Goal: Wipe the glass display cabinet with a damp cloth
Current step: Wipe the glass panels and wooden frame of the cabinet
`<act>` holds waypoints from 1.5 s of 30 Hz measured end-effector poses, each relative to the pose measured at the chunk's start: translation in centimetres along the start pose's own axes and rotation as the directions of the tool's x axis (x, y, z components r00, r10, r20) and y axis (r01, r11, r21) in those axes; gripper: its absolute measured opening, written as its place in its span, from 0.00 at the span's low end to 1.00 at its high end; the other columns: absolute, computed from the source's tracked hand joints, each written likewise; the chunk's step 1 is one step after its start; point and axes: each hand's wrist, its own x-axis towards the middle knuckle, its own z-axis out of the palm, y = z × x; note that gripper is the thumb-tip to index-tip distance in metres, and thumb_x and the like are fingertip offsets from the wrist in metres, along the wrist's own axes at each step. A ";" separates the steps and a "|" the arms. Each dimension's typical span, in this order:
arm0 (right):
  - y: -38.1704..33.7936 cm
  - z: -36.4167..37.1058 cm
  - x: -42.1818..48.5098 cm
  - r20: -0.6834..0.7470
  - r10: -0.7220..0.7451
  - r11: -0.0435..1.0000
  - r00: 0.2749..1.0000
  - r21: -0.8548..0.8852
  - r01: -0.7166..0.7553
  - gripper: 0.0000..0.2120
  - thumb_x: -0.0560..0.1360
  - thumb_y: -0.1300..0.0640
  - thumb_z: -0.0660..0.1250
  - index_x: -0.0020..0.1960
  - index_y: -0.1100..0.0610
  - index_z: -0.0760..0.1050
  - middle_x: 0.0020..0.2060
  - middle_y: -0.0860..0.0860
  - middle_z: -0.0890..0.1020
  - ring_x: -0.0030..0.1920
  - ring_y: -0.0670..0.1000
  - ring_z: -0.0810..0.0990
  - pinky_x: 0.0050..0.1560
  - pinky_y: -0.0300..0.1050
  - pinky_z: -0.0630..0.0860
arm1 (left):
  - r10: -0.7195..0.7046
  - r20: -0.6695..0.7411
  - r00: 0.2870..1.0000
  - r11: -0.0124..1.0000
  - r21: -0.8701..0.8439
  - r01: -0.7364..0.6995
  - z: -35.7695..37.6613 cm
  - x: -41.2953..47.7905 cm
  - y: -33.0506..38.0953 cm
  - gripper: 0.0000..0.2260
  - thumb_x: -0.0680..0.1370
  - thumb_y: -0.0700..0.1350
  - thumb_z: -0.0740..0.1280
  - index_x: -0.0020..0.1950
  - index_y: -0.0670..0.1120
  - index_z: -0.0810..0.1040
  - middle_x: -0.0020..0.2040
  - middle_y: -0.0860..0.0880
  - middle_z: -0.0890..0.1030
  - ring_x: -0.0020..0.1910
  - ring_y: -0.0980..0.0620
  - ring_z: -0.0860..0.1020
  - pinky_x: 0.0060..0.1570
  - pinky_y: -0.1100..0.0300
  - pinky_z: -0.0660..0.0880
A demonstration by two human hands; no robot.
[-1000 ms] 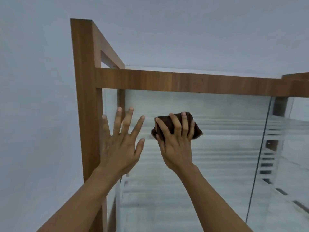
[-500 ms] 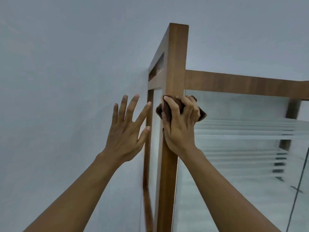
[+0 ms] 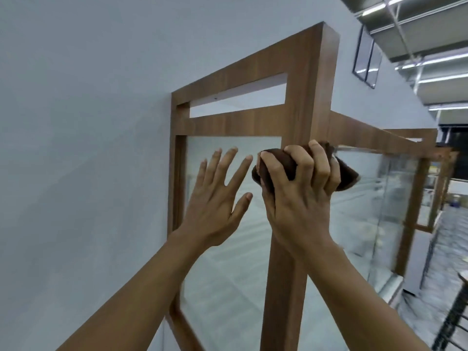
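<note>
Shifted over the side glass, left hand spreads open; right hand grips cloth against corner post.

No writing, label, brand, number or sign can be read anywhere in the frame (the small shapes at the right edge, past the glass display cabinet, are too blurred to tell).
</note>
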 end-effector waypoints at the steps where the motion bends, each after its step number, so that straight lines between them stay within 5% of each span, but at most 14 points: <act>1: -0.2 0.0 0.5 0.004 0.003 0.998 1.000 -0.058 -0.003 0.21 0.78 0.51 0.65 0.70 0.49 0.67 0.67 0.55 0.62 0.72 0.61 0.59 0.74 0.63 0.55 | 0.004 -0.009 1.000 0.999 -0.035 -0.004 0.6 0.4 -0.7 0.28 0.83 0.63 0.45 0.80 0.61 0.38 0.83 0.49 0.45 0.82 0.48 0.41 0.81 0.43 0.42; 6: -2.5 0.9 2.5 0.027 -0.027 0.968 0.999 -0.250 0.033 0.20 0.79 0.50 0.62 0.70 0.51 0.67 0.67 0.56 0.64 0.71 0.62 0.61 0.73 0.63 0.56 | 0.076 -0.033 0.997 0.976 -0.202 -0.081 3.8 3.1 -4.6 0.28 0.82 0.63 0.44 0.79 0.63 0.35 0.83 0.51 0.44 0.82 0.51 0.41 0.81 0.44 0.42; 11: -4.6 5.3 3.3 0.157 -0.011 0.849 0.987 -0.520 0.093 0.19 0.78 0.52 0.64 0.69 0.52 0.69 0.67 0.57 0.66 0.71 0.62 0.61 0.73 0.64 0.54 | 0.181 -0.108 0.978 0.916 -0.344 -0.207 6.9 6.1 -8.6 0.27 0.83 0.60 0.47 0.82 0.57 0.45 0.83 0.49 0.49 0.83 0.49 0.44 0.81 0.44 0.45; 16: -5.7 9.4 2.5 0.055 0.174 0.690 0.983 -0.719 -0.082 0.23 0.80 0.50 0.65 0.73 0.51 0.68 0.71 0.58 0.63 0.76 0.64 0.54 0.77 0.67 0.43 | 0.325 -0.203 0.924 0.824 -0.420 -0.381 9.3 7.6 -12.9 0.26 0.84 0.59 0.46 0.81 0.53 0.54 0.82 0.46 0.55 0.82 0.45 0.49 0.80 0.41 0.47; 19: -8.6 12.7 2.3 -0.101 0.303 0.632 0.948 -0.723 -0.279 0.22 0.81 0.48 0.61 0.74 0.51 0.68 0.73 0.58 0.62 0.78 0.66 0.52 0.77 0.72 0.47 | 0.321 -0.242 0.916 0.804 -0.441 -0.398 11.0 8.0 -16.3 0.26 0.84 0.57 0.47 0.81 0.51 0.56 0.82 0.45 0.56 0.82 0.44 0.51 0.80 0.40 0.48; 24: -12.6 17.5 0.4 0.330 0.103 0.815 0.938 -0.569 0.110 0.23 0.81 0.46 0.62 0.76 0.48 0.69 0.76 0.54 0.68 0.80 0.61 0.56 0.76 0.72 0.53 | 0.220 -0.241 0.945 0.782 -0.536 -0.318 13.3 8.1 -20.3 0.25 0.84 0.53 0.47 0.81 0.49 0.57 0.82 0.43 0.52 0.82 0.43 0.47 0.79 0.38 0.45; 27: -9.7 12.8 -0.7 0.034 0.326 0.682 0.945 -0.700 -0.210 0.25 0.81 0.43 0.62 0.77 0.46 0.67 0.78 0.55 0.65 0.80 0.61 0.55 0.77 0.68 0.52 | 0.293 -0.232 0.928 0.747 -0.550 -0.373 14.2 7.2 -20.2 0.26 0.84 0.54 0.47 0.82 0.51 0.54 0.83 0.45 0.46 0.82 0.43 0.43 0.78 0.34 0.43; 30: -9.4 13.3 2.1 -0.253 0.438 0.533 0.862 -0.699 -0.476 0.25 0.81 0.43 0.60 0.76 0.49 0.67 0.77 0.59 0.65 0.79 0.65 0.56 0.76 0.69 0.54 | 0.303 -0.263 0.916 0.743 -0.536 -0.400 14.5 6.7 -19.2 0.26 0.84 0.55 0.47 0.82 0.51 0.54 0.83 0.44 0.46 0.82 0.41 0.43 0.77 0.32 0.42; 32: -11.1 17.0 2.9 -0.041 0.297 0.664 0.954 -0.709 -0.238 0.25 0.80 0.44 0.62 0.75 0.51 0.70 0.75 0.60 0.68 0.79 0.65 0.59 0.77 0.70 0.53 | 0.283 -0.266 0.921 0.734 -0.558 -0.387 14.6 6.6 -18.7 0.25 0.84 0.54 0.47 0.82 0.51 0.54 0.83 0.44 0.47 0.82 0.41 0.43 0.77 0.32 0.40; 34: -12.1 18.0 1.2 0.193 0.152 0.749 0.969 -0.662 0.014 0.25 0.80 0.43 0.64 0.75 0.50 0.71 0.75 0.58 0.69 0.79 0.62 0.60 0.76 0.71 0.54 | 0.261 -0.275 0.925 0.714 -0.590 -0.377 15.0 6.7 -18.9 0.25 0.84 0.52 0.46 0.82 0.51 0.54 0.83 0.45 0.47 0.82 0.42 0.43 0.78 0.34 0.40; 36: -10.8 14.8 -1.4 0.159 0.213 0.692 0.964 -0.721 -0.034 0.26 0.81 0.40 0.61 0.76 0.48 0.69 0.77 0.56 0.65 0.80 0.61 0.57 0.76 0.71 0.52 | 0.278 -0.295 0.914 0.715 -0.572 -0.402 15.6 6.6 -19.1 0.25 0.84 0.52 0.45 0.82 0.51 0.54 0.83 0.43 0.49 0.82 0.41 0.45 0.78 0.34 0.40; 38: -9.8 11.8 -2.6 -0.090 0.390 0.567 0.916 -0.761 -0.316 0.27 0.81 0.38 0.56 0.78 0.47 0.65 0.78 0.57 0.61 0.80 0.62 0.53 0.76 0.70 0.51 | 0.279 -0.309 0.909 0.735 -0.540 -0.410 15.8 6.8 -18.8 0.25 0.84 0.53 0.43 0.82 0.50 0.54 0.83 0.42 0.51 0.82 0.39 0.47 0.77 0.33 0.41; 40: -9.8 12.6 -1.3 -0.220 0.450 0.487 0.865 -0.751 -0.445 0.28 0.82 0.38 0.54 0.78 0.49 0.64 0.79 0.59 0.61 0.80 0.64 0.52 0.76 0.71 0.51 | 0.251 -0.310 0.917 0.761 -0.522 -0.385 15.9 6.8 -18.5 0.25 0.84 0.53 0.44 0.82 0.50 0.54 0.82 0.41 0.52 0.82 0.38 0.48 0.77 0.33 0.41; 45: -13.4 19.2 -2.5 0.220 0.164 0.747 0.962 -0.665 0.025 0.27 0.80 0.38 0.61 0.76 0.47 0.68 0.78 0.54 0.64 0.80 0.61 0.57 0.74 0.75 0.50 | 0.261 -0.343 0.902 0.725 -0.547 -0.418 16.4 6.5 -19.1 0.25 0.84 0.52 0.44 0.82 0.48 0.54 0.83 0.41 0.50 0.82 0.39 0.46 0.78 0.36 0.40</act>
